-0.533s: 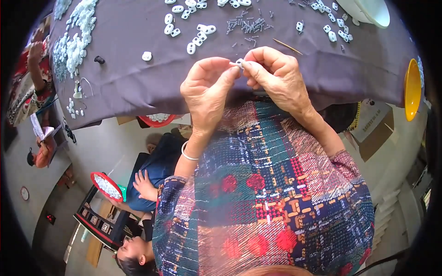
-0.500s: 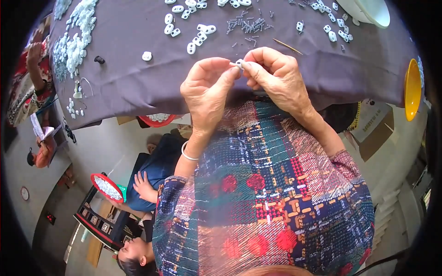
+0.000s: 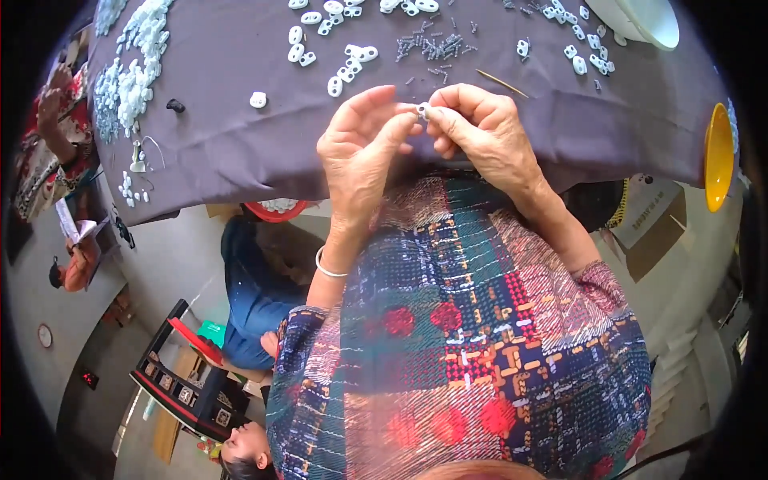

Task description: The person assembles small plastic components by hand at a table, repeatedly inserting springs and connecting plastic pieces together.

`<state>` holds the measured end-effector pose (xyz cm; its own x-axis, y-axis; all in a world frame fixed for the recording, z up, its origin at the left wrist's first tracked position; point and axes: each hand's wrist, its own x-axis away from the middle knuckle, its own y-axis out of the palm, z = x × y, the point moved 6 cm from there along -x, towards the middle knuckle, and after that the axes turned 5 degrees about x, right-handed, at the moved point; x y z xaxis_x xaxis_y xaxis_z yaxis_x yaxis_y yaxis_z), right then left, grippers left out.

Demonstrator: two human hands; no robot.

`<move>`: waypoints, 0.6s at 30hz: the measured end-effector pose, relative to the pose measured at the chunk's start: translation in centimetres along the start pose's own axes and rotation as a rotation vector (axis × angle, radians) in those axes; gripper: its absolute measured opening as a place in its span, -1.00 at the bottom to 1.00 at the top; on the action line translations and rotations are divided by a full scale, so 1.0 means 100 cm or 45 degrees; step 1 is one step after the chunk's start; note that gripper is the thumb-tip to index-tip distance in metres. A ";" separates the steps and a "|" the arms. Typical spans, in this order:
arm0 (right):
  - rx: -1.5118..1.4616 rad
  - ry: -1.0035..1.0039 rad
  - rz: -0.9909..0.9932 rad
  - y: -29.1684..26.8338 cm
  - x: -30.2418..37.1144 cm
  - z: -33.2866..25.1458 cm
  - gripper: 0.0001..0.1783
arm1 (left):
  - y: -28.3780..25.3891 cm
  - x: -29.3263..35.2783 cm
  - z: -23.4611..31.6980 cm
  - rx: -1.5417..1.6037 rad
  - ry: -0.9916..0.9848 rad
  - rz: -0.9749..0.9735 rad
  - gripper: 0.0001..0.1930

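Over the near edge of the cloth, both my hands meet around a small white plastic piece with holes (image 3: pixel 422 112). My right hand (image 3: pixel 486 134) pinches it between thumb and index finger. My left hand (image 3: pixel 360 152), a pale bangle on its wrist, has its thumb and index fingertips closed on the piece's left side. The index finger is a little blurred, and anything smaller between those tips is hidden. Just beyond lie several similar two-holed white pieces (image 3: pixel 335 86) and a pile of small dark grey pins (image 3: pixel 436 46). A thin wooden stick (image 3: pixel 502 83) lies beyond my right hand.
The dark cloth-covered table (image 3: pixel 224 152) holds heaped white pieces (image 3: pixel 136 92) at left and a white bowl (image 3: pixel 652 24) at far right. A yellow dish (image 3: pixel 717 156) is at the right edge. A person (image 3: pixel 248 448) sits lower left, near a red tray (image 3: pixel 196 340).
My left fingers have shifted slightly at the white piece, the index finger blurring. The seated person's hand and leg have moved, and the red tray has tipped so its contents no longer show.
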<state>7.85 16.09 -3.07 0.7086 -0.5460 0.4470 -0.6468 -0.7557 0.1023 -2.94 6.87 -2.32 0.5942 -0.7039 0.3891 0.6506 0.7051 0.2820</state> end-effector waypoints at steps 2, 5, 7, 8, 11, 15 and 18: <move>-0.018 0.025 0.011 -0.002 -0.001 0.002 -0.85 | -0.001 -0.001 -0.001 0.003 -0.016 0.030 -0.74; -0.026 -0.021 0.015 -0.004 -0.002 0.002 -0.84 | -0.002 -0.002 -0.006 0.000 -0.063 -0.012 -0.76; -0.025 0.000 0.023 -0.004 -0.002 0.003 -0.84 | 0.001 -0.002 -0.010 -0.098 -0.115 -0.102 -0.79; -0.028 0.000 0.020 -0.003 -0.002 0.002 -0.84 | 0.002 -0.001 -0.009 -0.105 -0.116 -0.094 -0.82; -0.041 -0.004 0.017 -0.001 -0.003 0.002 -0.84 | 0.003 -0.001 -0.008 -0.224 -0.112 -0.089 -0.83; 0.032 -0.086 0.052 -0.001 -0.003 -0.002 -0.84 | 0.007 0.000 -0.009 -0.201 -0.089 -0.073 -0.85; 0.094 -0.100 0.034 -0.002 -0.005 -0.003 -0.84 | 0.005 0.000 -0.012 -0.161 -0.032 -0.058 -0.85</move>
<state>7.48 16.62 -3.07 0.7132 -0.5906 0.3775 -0.6451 -0.7637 0.0239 -2.09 7.13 -3.26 0.5517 -0.7313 0.4010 0.7320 0.6550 0.1874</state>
